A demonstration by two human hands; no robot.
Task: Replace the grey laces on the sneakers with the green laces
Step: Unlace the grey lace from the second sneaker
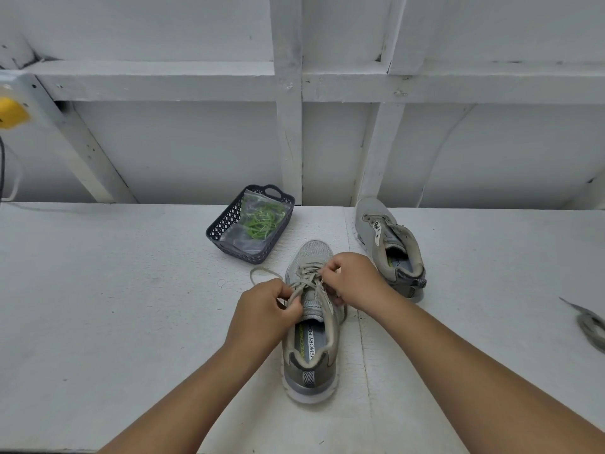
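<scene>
- The left hand [266, 309] pinches a strand of the grey lace [306, 281] at the near-left side of the near sneaker [311, 339]; a loose loop of that lace trails left onto the tabletop [114, 306].
- The right hand [352, 278] is curled on the lace crossings over the tongue, fingertips gripping a strand there.
- Step in hand, as I judge it: unthreading the grey lace from this sneaker, which is partly loosened but still laced through its eyelets.
- Next move likely calls for drawing each crossing out eyelet by eyelet, steadying the shoe.
- The far sneaker [389, 244], to the right, appears already unlaced; a removed lace [591, 326] lies at the right edge.
- The green laces [263, 221] sit bagged in a dark basket [222, 227], far left of the shoe, untouched.
</scene>
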